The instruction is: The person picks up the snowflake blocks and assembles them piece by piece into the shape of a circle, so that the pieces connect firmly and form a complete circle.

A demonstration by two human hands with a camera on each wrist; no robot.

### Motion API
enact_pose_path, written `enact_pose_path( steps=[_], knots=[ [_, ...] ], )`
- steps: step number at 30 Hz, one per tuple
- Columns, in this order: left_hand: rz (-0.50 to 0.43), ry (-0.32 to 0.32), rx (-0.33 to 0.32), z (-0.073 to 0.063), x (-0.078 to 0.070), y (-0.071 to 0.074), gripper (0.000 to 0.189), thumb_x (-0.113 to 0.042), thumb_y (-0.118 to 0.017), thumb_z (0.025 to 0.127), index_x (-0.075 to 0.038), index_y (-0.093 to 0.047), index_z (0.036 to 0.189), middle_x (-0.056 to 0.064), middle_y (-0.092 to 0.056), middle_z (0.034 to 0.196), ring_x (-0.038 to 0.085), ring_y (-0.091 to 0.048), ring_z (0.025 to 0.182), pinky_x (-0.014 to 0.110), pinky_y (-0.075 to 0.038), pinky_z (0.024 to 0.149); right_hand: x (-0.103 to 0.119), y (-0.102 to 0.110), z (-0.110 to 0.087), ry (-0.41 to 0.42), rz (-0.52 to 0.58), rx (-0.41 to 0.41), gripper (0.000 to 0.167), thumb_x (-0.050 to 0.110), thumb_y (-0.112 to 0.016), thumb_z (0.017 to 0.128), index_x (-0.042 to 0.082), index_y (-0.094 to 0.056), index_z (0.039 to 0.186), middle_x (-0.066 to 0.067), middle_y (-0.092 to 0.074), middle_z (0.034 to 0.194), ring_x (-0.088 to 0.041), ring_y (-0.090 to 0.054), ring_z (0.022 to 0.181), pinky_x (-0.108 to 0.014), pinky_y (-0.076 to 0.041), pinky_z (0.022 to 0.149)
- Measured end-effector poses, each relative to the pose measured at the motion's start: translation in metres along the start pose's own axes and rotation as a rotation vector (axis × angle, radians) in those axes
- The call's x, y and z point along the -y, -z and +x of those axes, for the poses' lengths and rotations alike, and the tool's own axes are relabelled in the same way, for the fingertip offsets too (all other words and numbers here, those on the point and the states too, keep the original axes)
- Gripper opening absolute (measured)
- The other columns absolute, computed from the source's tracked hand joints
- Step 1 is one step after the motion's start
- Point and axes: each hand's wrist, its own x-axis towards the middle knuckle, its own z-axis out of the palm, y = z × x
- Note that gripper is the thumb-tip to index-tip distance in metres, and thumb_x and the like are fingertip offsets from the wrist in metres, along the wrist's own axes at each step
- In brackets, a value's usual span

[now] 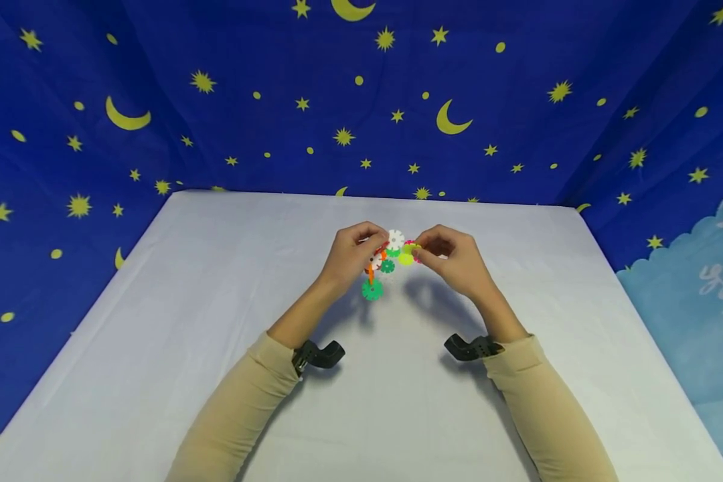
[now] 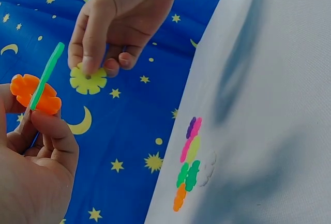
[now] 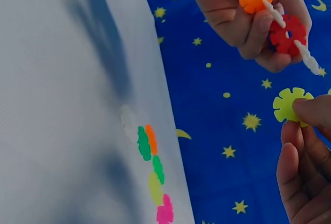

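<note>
My left hand [image 1: 352,258] grips a chain of slotted plastic snowflake discs joined edge to edge. In the right wrist view the chain shows an orange disc [image 3: 250,0], a red disc [image 3: 282,40] and a white disc [image 3: 310,60] at its end. A green disc [image 1: 372,290] hangs at the chain's near end in the head view. Thumb and fingers of my right hand [image 1: 458,258] pinch a single yellow-green disc [image 3: 284,104]. It is held beside the chain's white end, apart from it.
Beyond the hands, several loose discs lie on the white table [image 1: 217,301], among them a pink disc [image 3: 165,211], a green disc [image 3: 144,144] and an orange disc [image 2: 179,198]. A blue curtain [image 1: 313,120] with stars and moons stands behind the table.
</note>
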Motion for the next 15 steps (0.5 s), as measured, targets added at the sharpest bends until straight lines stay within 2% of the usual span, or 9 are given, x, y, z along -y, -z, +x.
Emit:
enact_pose_path(
  steps=[3, 6, 15],
  knots=[
    [0.005, -0.005, -0.003, -0.006, -0.012, 0.0, 0.02, -0.014, -0.056, 0.098, 0.002, -0.068, 0.098, 0.012, -0.062, 0.088, 0.015, -0.041, 0.055, 0.027, -0.038, 0.047, 0.018, 0.001, -0.002, 0.043, 0.0, -0.012, 0.008, -0.003, -0.067, 0.086, -0.003, -0.067, 0.094, -0.016, -0.067, 0.087, -0.026, -0.061, 0.075, -0.03, -0.051, 0.067],
    [-0.002, -0.015, -0.009, -0.01, -0.022, 0.001, 0.019, -0.012, -0.056, 0.098, 0.003, -0.068, 0.097, 0.009, -0.061, 0.086, 0.014, -0.041, 0.054, 0.027, -0.038, 0.047, 0.025, 0.001, -0.002, 0.065, -0.001, -0.03, 0.008, -0.006, -0.067, 0.085, -0.005, -0.067, 0.093, -0.018, -0.066, 0.087, -0.025, -0.061, 0.074, -0.029, -0.052, 0.067],
    [0.005, -0.009, 0.001, -0.009, -0.019, 0.0, 0.02, -0.012, -0.055, 0.098, 0.004, -0.067, 0.098, 0.013, -0.061, 0.085, 0.014, -0.041, 0.055, 0.026, -0.037, 0.047, 0.03, 0.003, -0.002, 0.118, 0.041, -0.052, 0.01, -0.01, -0.068, 0.083, -0.007, -0.065, 0.092, -0.017, -0.066, 0.084, -0.027, -0.063, 0.072, -0.03, -0.053, 0.068]
  ],
)
